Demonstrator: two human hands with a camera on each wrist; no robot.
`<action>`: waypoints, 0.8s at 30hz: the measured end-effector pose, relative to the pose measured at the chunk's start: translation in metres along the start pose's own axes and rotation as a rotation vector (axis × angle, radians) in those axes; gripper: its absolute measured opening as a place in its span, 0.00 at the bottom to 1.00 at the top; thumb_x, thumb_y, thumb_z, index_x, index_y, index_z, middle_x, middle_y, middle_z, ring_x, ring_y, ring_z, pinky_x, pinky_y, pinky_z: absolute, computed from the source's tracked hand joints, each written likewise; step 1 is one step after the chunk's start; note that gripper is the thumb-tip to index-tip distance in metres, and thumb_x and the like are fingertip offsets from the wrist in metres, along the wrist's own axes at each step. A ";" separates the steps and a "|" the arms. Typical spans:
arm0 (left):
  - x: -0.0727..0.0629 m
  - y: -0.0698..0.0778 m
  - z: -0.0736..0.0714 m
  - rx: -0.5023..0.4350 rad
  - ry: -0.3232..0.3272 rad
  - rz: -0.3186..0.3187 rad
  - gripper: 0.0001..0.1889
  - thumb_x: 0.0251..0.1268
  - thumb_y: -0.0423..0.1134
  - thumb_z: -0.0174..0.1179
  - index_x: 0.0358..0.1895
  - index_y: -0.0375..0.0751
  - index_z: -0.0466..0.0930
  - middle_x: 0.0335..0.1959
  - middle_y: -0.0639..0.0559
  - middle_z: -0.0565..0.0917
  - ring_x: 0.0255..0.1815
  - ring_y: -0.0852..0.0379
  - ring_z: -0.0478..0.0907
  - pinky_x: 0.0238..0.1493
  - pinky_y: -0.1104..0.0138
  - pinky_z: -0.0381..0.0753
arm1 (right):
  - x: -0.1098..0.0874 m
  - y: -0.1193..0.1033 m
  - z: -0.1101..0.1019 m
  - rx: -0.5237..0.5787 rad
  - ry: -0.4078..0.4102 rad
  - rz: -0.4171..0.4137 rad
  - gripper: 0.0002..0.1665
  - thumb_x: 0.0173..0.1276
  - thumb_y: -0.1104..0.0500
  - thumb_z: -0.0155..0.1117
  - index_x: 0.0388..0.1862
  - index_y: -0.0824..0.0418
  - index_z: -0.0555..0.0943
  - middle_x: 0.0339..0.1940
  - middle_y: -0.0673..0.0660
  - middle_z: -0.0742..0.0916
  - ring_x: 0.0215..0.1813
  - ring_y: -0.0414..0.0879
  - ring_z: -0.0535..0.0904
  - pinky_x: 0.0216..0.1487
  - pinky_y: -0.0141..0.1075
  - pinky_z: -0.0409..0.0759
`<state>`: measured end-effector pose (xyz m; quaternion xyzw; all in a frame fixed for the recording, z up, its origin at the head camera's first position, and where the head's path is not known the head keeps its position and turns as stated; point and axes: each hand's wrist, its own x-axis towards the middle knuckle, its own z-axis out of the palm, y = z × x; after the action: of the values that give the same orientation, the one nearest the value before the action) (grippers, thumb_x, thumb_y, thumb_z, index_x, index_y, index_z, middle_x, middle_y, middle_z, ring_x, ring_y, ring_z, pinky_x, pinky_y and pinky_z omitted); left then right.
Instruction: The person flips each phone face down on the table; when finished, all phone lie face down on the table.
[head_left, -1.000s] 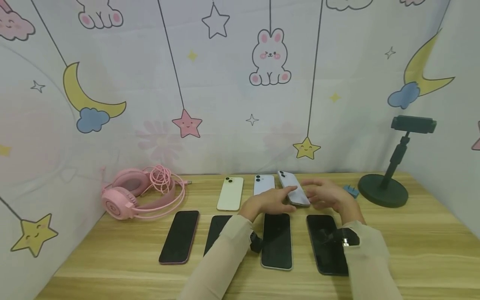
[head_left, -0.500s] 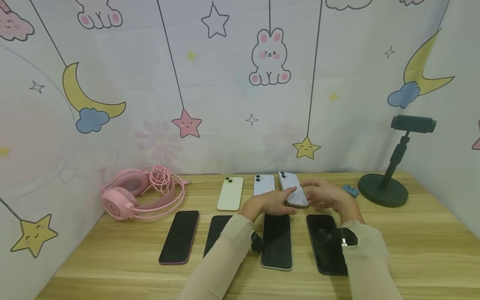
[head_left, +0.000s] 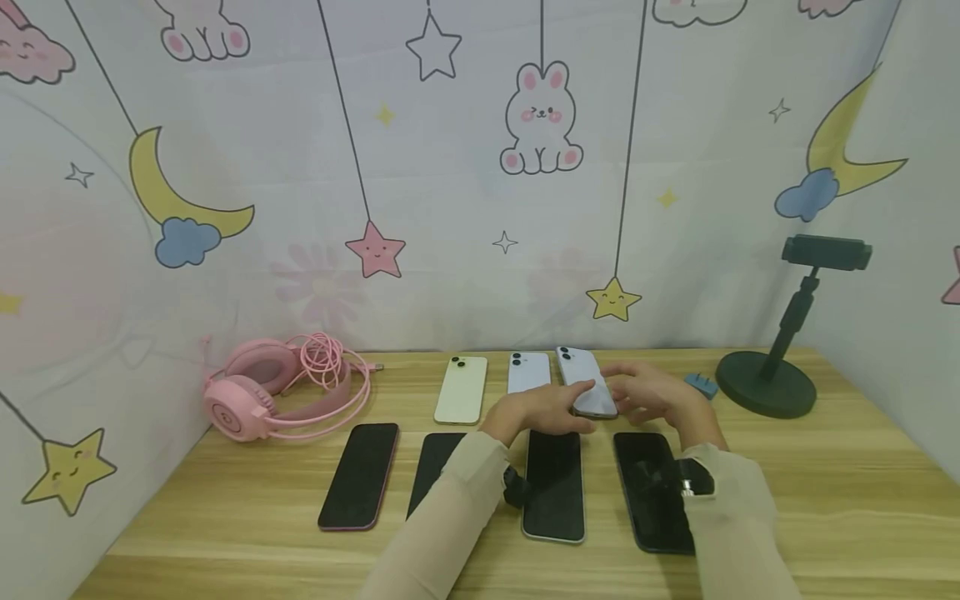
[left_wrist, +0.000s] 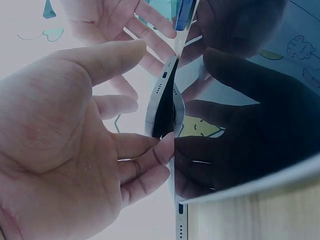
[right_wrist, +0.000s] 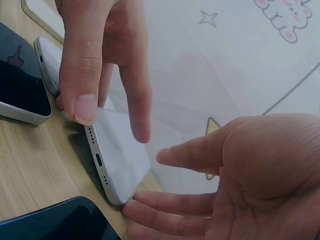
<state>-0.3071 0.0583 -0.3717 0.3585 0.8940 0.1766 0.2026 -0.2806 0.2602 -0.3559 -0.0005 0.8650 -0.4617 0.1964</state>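
A pale phone [head_left: 585, 385] lies back side up near the table's far edge, slightly slanted, its cameras at the far end. My left hand [head_left: 542, 408] is at its left side; in the right wrist view the thumb [right_wrist: 85, 102] is at the near-left corner. On the other side is my right hand [head_left: 647, 392], whose lower fingers meet the near-right corner in the right wrist view, thumb held apart. Both hands have loosely extended fingers. Left of this phone lies another pale phone [head_left: 529, 372], partly behind my left hand, then a cream-yellow phone [head_left: 461, 390].
Several phones lie screen up nearer me, including one below the left hand [head_left: 555, 492] and one partly under the right wrist [head_left: 648, 492]. Pink headphones [head_left: 247, 400] lie at left. A blue charger plug [head_left: 701, 384] and dark phone stand [head_left: 767, 383] are at right.
Between one second and half a second ago, the phone between my hands straightened slightly, its near end shifting a little left. Since then the hands and phone have barely moved.
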 end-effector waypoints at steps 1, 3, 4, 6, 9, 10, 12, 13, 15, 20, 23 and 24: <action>0.000 0.000 0.000 0.000 0.002 -0.002 0.39 0.74 0.53 0.55 0.81 0.51 0.50 0.72 0.46 0.70 0.69 0.55 0.70 0.66 0.63 0.68 | 0.000 0.000 0.000 -0.005 -0.001 0.001 0.31 0.77 0.61 0.46 0.76 0.67 0.60 0.62 0.74 0.76 0.61 0.64 0.76 0.57 0.57 0.77; 0.001 0.001 0.000 0.003 0.004 -0.004 0.38 0.74 0.53 0.56 0.81 0.51 0.50 0.73 0.46 0.69 0.69 0.55 0.69 0.67 0.63 0.68 | -0.001 -0.001 0.000 -0.023 -0.003 0.004 0.31 0.77 0.60 0.46 0.76 0.67 0.60 0.64 0.75 0.74 0.62 0.65 0.75 0.57 0.57 0.77; 0.001 0.001 0.000 0.005 0.002 -0.002 0.38 0.74 0.53 0.56 0.81 0.51 0.51 0.73 0.47 0.69 0.69 0.55 0.69 0.67 0.63 0.67 | -0.001 -0.001 0.000 -0.035 -0.005 0.002 0.32 0.77 0.60 0.46 0.76 0.67 0.60 0.64 0.75 0.74 0.61 0.65 0.75 0.57 0.57 0.77; 0.000 0.002 0.000 0.008 -0.001 0.005 0.38 0.74 0.53 0.56 0.81 0.51 0.52 0.74 0.48 0.69 0.70 0.55 0.69 0.68 0.62 0.67 | -0.002 -0.002 0.000 -0.061 -0.010 -0.006 0.31 0.77 0.59 0.45 0.76 0.67 0.60 0.63 0.75 0.75 0.59 0.64 0.77 0.56 0.56 0.78; 0.000 0.004 -0.001 0.010 -0.013 0.014 0.36 0.74 0.53 0.56 0.80 0.51 0.55 0.74 0.49 0.69 0.70 0.56 0.68 0.68 0.61 0.67 | -0.004 -0.005 0.000 -0.094 -0.021 -0.013 0.31 0.76 0.59 0.44 0.75 0.68 0.61 0.61 0.76 0.76 0.56 0.62 0.80 0.54 0.54 0.80; 0.000 0.004 -0.001 0.010 -0.015 0.017 0.36 0.74 0.53 0.56 0.80 0.50 0.56 0.73 0.49 0.69 0.70 0.56 0.68 0.68 0.61 0.68 | -0.004 -0.005 0.000 -0.098 -0.026 -0.015 0.31 0.77 0.59 0.44 0.75 0.68 0.61 0.61 0.76 0.76 0.56 0.62 0.80 0.54 0.54 0.80; 0.000 0.004 -0.001 0.004 -0.016 0.022 0.35 0.74 0.53 0.56 0.79 0.50 0.57 0.73 0.50 0.69 0.70 0.57 0.68 0.67 0.61 0.68 | -0.004 -0.006 0.000 -0.100 -0.032 -0.011 0.31 0.77 0.59 0.44 0.75 0.69 0.61 0.62 0.76 0.75 0.57 0.63 0.80 0.54 0.53 0.80; 0.001 0.003 -0.001 0.002 -0.017 0.029 0.35 0.74 0.53 0.56 0.79 0.50 0.57 0.73 0.50 0.69 0.70 0.57 0.68 0.67 0.61 0.68 | -0.004 -0.006 0.000 -0.101 -0.033 -0.010 0.31 0.77 0.59 0.44 0.75 0.69 0.60 0.62 0.77 0.74 0.57 0.64 0.79 0.54 0.54 0.80; 0.002 0.002 0.000 0.004 -0.014 0.047 0.35 0.74 0.53 0.57 0.79 0.49 0.58 0.72 0.49 0.70 0.68 0.57 0.70 0.66 0.62 0.69 | -0.003 -0.005 0.000 -0.101 -0.035 -0.006 0.31 0.78 0.59 0.43 0.76 0.69 0.60 0.64 0.77 0.73 0.59 0.65 0.78 0.55 0.55 0.79; 0.005 -0.002 0.002 -0.010 -0.008 0.085 0.35 0.73 0.53 0.58 0.78 0.48 0.59 0.60 0.51 0.81 0.57 0.62 0.77 0.60 0.66 0.73 | -0.002 -0.001 -0.003 -0.101 -0.023 0.014 0.30 0.79 0.59 0.41 0.76 0.69 0.59 0.66 0.79 0.70 0.62 0.69 0.75 0.58 0.58 0.76; 0.005 -0.003 0.003 -0.046 -0.012 0.094 0.35 0.72 0.52 0.59 0.77 0.47 0.60 0.49 0.54 0.83 0.48 0.63 0.78 0.55 0.67 0.74 | -0.002 0.001 -0.005 -0.094 -0.008 0.033 0.30 0.79 0.60 0.41 0.76 0.69 0.59 0.66 0.79 0.69 0.63 0.70 0.73 0.58 0.58 0.76; 0.005 -0.003 0.003 -0.059 -0.013 0.097 0.34 0.72 0.51 0.59 0.77 0.46 0.60 0.47 0.55 0.83 0.47 0.64 0.78 0.54 0.67 0.75 | -0.002 0.001 -0.006 -0.094 -0.005 0.039 0.30 0.79 0.60 0.41 0.76 0.69 0.59 0.66 0.79 0.69 0.63 0.71 0.73 0.58 0.58 0.76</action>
<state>-0.3107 0.0603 -0.3768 0.3964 0.8686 0.2104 0.2101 -0.2804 0.2659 -0.3535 0.0058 0.8852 -0.4166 0.2071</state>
